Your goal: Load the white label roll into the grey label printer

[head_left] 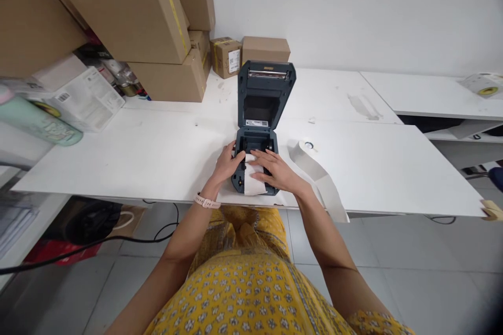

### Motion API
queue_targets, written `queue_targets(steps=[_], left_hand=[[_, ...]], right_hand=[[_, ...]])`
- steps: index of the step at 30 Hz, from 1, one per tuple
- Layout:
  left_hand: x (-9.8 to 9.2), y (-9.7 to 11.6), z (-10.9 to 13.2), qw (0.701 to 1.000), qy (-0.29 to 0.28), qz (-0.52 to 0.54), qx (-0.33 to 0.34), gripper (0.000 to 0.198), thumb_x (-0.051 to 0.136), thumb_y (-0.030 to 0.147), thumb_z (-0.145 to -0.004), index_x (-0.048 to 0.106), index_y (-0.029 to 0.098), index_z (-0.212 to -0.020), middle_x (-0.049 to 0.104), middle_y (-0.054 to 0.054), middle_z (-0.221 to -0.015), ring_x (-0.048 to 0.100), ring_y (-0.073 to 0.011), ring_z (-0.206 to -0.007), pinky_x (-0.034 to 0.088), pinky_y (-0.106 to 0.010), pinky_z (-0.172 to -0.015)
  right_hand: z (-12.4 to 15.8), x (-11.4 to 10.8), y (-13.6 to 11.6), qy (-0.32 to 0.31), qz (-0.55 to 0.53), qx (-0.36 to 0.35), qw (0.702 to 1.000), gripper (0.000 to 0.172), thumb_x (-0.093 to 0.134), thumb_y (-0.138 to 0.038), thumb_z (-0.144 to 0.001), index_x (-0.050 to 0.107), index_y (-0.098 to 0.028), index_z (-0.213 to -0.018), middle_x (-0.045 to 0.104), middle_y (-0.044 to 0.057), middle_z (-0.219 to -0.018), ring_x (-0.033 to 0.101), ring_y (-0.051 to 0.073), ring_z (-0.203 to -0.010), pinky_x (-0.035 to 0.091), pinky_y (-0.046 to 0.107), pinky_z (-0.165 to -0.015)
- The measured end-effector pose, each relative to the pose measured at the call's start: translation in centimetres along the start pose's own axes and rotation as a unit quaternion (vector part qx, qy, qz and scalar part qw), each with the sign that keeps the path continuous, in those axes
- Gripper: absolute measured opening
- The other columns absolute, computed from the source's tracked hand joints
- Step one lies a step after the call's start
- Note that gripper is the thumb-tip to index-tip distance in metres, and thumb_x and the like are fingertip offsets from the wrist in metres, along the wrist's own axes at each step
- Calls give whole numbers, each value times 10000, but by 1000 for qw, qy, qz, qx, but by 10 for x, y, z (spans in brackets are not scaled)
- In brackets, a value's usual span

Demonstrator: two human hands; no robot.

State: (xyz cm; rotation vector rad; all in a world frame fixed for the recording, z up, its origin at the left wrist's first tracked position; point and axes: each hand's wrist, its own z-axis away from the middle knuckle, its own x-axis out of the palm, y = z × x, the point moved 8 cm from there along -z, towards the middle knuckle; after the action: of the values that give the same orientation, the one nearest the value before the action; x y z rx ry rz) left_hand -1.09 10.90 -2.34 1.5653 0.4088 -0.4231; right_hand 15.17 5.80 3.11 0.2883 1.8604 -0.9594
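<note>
**Right hand** (277, 170): fingers (262, 157) stretched out flat across the white paper strip (251, 184), pressing on it rather than closed about it.

**Left hand** (227, 163): fingers bent over the left rim of the printer base and touching it. Whether they clasp it or merely rest there cannot be told.

**White paper strip**: comes out of the open bay of the dark grey-blue plastic label printer (255, 138) and lies over its front lip, between the two hands.

**Printer**: stands at the near edge of the white table top (157, 152), directly before the person. Its hinged lid (265, 89) is raised, with the inside facing the camera.

**Long white ribbon of backing paper** (314, 165): just right of the printer, coiled at its far end, with the near end hanging over the table edge.

**Pale pink wristband** (206, 201): on the left wrist.

**Yellow patterned garment** (243, 282): worn by the person, below the arms.

**Stack of brown cardboard boxes** (129, 21): far left of the table, against the wall.

**Small brown cardboard box** (265, 49): behind the lid.

**White printed carton** (84, 97) and **mint-green cylinder** (39, 123): at the left edge, blurred.

**Black cable** (78, 248): on the tiled floor beneath the table.

**Second white table** (424, 94): to the right, bearing a roll with a yellow core (485, 86).
</note>
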Motion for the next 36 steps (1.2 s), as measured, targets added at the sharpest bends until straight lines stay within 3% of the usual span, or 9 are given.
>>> queue_targets(steps=[5, 8, 10, 12, 15, 20, 30, 36], left_hand=[[1, -1, -2, 1000, -3, 5, 3, 574, 567, 437, -897, 521, 205, -1421, 615, -125, -1306, 651, -226, -961, 527, -402, -895], [-7, 14, 7, 998, 30, -45, 19, 574, 575, 401, -896, 510, 183, -1423, 612, -149, -1314, 638, -268, -1059, 507, -458, -968], [-16, 35, 23, 989, 89, -89, 80, 576, 593, 363, -887, 498, 174, -1423, 593, -160, -1350, 566, -302, -1222, 456, -496, -1061], [-16, 56, 44, 975, 107, -102, 169, 517, 590, 331, -895, 520, 193, -1389, 598, -135, -1358, 521, -285, -1293, 430, -484, -1112], [1, 66, 67, 964, 32, -97, 244, 380, 528, 272, -932, 582, 199, -1302, 644, -111, -1322, 557, -245, -1279, 432, -461, -1132], [13, 55, 69, 964, -38, -112, 238, 417, 517, 275, -936, 575, 210, -1344, 609, -106, -1421, 508, -252, -1378, 396, -487, -1179], [15, 58, 68, 959, -66, -146, 233, 468, 549, 281, -919, 559, 211, -1382, 582, -96, -1459, 471, -258, -1409, 365, -494, -1201], [20, 63, 76, 941, -87, -201, 259, 488, 582, 402, -937, 564, 258, -1403, 575, -82, -1454, 413, -286, -1440, 350, -517, -1201]], right_hand=[[1, 1, 3, -12, -22, 1, 1000, 479, 625, -498, -938, 610, -246, -1344, 432, 100, -1598, 390, 290, -1495, 284, 546, -1259], [1, 3, 6, -14, -30, 3, 999, 507, 647, -512, -919, 611, -249, -1351, 421, 105, -1603, 390, 304, -1494, 272, 561, -1259], [1, 6, 8, -16, -28, 4, 999, 527, 649, -530, -911, 611, -241, -1350, 423, 123, -1599, 394, 307, -1492, 270, 568, -1256], [0, 8, 10, -18, -22, 4, 1000, 547, 640, -539, -914, 604, -218, -1354, 426, 145, -1594, 392, 307, -1493, 270, 561, -1256], [-1, 8, 11, -20, -9, -1, 1000, 578, 627, -541, -922, 573, -208, -1392, 437, 154, -1586, 397, 305, -1491, 275, 551, -1254], [-1, 4, 9, -39, -1, -3, 999, 620, 636, -542, -915, 545, -215, -1434, 446, 152, -1578, 413, 316, -1480, 285, 554, -1248], [6, -4, 8, -31, -23, 14, 999, 602, 673, -549, -886, 571, -282, -1416, 454, 114, -1578, 401, 302, -1488, 257, 580, -1248], [25, -25, 4, 49, -80, 23, 995, 455, 708, -539, -862, 705, -259, -1221, 616, 130, -1438, 549, 304, -1377, 451, 515, -1141]])
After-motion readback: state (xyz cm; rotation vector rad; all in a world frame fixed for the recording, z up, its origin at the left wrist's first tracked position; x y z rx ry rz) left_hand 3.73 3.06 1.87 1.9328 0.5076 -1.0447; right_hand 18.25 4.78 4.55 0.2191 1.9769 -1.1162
